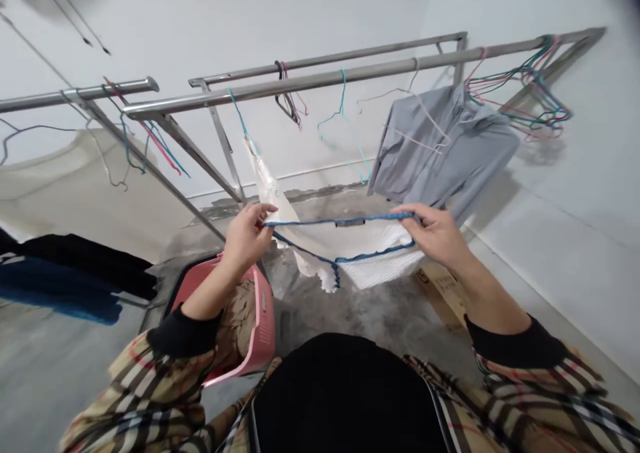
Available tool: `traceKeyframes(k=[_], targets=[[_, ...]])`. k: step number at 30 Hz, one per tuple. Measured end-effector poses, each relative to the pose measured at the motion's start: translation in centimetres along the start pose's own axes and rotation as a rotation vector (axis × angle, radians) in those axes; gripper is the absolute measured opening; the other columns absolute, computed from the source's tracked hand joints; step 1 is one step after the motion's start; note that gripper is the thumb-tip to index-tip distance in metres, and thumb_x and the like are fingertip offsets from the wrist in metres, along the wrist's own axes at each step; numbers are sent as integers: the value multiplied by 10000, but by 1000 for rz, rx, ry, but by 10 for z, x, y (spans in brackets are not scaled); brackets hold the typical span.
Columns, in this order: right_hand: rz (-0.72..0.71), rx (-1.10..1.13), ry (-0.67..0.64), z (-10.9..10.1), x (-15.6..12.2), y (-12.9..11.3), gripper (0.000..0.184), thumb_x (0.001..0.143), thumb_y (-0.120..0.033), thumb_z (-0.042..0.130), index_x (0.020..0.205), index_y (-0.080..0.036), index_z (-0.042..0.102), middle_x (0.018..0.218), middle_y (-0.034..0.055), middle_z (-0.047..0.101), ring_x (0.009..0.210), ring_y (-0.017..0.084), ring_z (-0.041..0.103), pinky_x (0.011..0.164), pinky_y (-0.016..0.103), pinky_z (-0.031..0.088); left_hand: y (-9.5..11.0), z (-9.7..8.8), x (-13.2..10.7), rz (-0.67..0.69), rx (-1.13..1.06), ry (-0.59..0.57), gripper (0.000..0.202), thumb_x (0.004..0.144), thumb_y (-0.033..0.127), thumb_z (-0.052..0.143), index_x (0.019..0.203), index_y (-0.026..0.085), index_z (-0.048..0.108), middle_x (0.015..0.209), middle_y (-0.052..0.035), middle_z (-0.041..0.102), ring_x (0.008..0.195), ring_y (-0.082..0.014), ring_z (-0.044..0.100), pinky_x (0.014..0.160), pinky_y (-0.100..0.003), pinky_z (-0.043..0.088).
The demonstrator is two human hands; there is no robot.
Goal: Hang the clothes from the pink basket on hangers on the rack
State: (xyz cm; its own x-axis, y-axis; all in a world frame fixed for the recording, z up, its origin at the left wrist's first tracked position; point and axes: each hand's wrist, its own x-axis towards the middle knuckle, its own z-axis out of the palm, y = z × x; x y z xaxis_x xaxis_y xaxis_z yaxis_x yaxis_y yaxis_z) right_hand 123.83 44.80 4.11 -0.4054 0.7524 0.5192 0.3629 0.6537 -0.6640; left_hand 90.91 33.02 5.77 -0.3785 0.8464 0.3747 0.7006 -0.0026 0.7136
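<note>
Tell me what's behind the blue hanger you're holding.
Behind the blue hanger hangs a white garment, with concrete floor beyond it. The garment covers the floor there; the left hand and right hand hide the hanger's ends.

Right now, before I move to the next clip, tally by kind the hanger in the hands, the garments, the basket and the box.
Blue wire hanger, held by left hand and right hand: 1
White frilled garment: 1
Grey long-sleeved garment: 1
Pink plastic basket: 1
Brown cardboard box: 1
Total, hands not counted: 5
</note>
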Motion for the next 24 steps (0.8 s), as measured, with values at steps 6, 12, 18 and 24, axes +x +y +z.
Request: traceKeyframes(k=[6, 12, 18, 24], targets=[[69, 51, -601, 2, 0, 44, 247, 850, -290, 526, 933, -176, 728, 773, 29, 703, 659, 148, 600, 596, 252, 461, 15, 35, -32, -596, -761, -290, 294, 598, 299, 729, 837, 165, 623, 697, 17, 600, 533, -89, 502, 502, -186, 395], [123, 104, -188, 30, 73, 72, 429, 815, -341, 592, 1204, -163, 632, 1102, 111, 656, 917, 201, 612, 849, 371, 506, 6, 56, -59, -578, -585, -515, 131, 625, 249, 659, 696, 158, 596, 580, 40, 524, 481, -81, 430, 462, -188, 292], [334, 430, 94, 87, 157, 79, 512, 726, -208, 675, 1206, -69, 560, 875, 64, 665, 712, 104, 577, 714, 250, 494, -9, 77, -93, -539, -474, -652, 193, 663, 305, 667, 636, 170, 532, 553, 47, 463, 502, -94, 390, 480, -220, 253], [293, 627, 149, 99, 185, 43, 302, 875, -303, 493, 1081, -99, 576, 472, -128, 302, 364, 40, 245, 373, 174, 281, -13, 68, -103, -724, -757, -456, 298, 616, 364, 754, 729, 149, 582, 588, 21, 547, 480, -85, 445, 474, -204, 294]])
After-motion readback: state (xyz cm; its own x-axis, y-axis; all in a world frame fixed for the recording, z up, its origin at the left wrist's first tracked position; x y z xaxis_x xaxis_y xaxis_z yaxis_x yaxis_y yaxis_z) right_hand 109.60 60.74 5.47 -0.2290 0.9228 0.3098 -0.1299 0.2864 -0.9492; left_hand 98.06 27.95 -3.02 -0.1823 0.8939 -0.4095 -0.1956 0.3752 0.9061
